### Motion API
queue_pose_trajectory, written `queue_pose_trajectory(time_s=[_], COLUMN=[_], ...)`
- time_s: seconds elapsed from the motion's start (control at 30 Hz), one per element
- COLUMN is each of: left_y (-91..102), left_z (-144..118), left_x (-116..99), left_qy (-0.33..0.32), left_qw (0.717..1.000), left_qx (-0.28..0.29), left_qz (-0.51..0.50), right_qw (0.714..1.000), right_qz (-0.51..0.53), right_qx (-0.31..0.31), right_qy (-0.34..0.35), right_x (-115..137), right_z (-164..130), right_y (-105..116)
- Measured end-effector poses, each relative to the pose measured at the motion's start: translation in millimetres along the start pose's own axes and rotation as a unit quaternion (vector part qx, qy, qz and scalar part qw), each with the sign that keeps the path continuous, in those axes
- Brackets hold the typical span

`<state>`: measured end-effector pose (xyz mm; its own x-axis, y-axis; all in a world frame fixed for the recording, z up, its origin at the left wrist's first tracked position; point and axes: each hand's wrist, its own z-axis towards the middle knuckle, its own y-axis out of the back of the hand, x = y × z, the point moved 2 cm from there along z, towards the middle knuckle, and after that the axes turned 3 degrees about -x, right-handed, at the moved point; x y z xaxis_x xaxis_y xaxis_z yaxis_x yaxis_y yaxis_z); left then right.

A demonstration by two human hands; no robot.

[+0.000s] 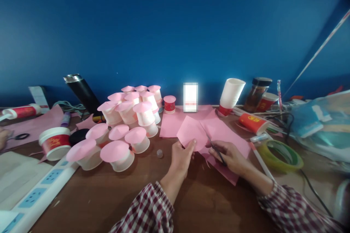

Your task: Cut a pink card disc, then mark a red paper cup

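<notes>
Between thumb and fingers my left hand (183,154) pinches a pink paper piece (191,132), partly cut to a rounded outline. My right hand (226,154) is closed round a pair of scissors (216,150), whose blades lie at the paper's right edge. Some of its fingers are hidden behind the handles. Beneath and behind them, larger pink sheets (175,123) are spread on the brown table (153,196). To the left stand several paper cups with pink cone tops (115,151), some stacked. A single red cup with a pink top (169,105) stands near the wall.
A white power strip (41,193) runs along the left front. A black flask (83,93) leans at the back left. Stacked white cups (232,94), a brown jar (257,94) and yellow tape (281,155) sit right. Another person's hand (3,137) shows at the far left edge.
</notes>
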<state>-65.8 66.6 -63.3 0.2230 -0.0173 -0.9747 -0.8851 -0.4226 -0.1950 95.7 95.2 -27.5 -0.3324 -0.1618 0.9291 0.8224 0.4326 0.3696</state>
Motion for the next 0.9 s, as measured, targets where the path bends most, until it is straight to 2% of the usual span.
queue_pose_trajectory(time_s=[0.9], left_y=[1.2], left_z=[0.6], left_x=[-0.8], left_qy=[0.006], left_qw=[1.000], left_qx=[-0.015], left_qz=[-0.024], right_qw=[0.999], right_qz=[-0.051], right_qx=[0.003], right_qy=[0.004], right_x=[-0.9], right_z=[0.0], right_y=[2.6])
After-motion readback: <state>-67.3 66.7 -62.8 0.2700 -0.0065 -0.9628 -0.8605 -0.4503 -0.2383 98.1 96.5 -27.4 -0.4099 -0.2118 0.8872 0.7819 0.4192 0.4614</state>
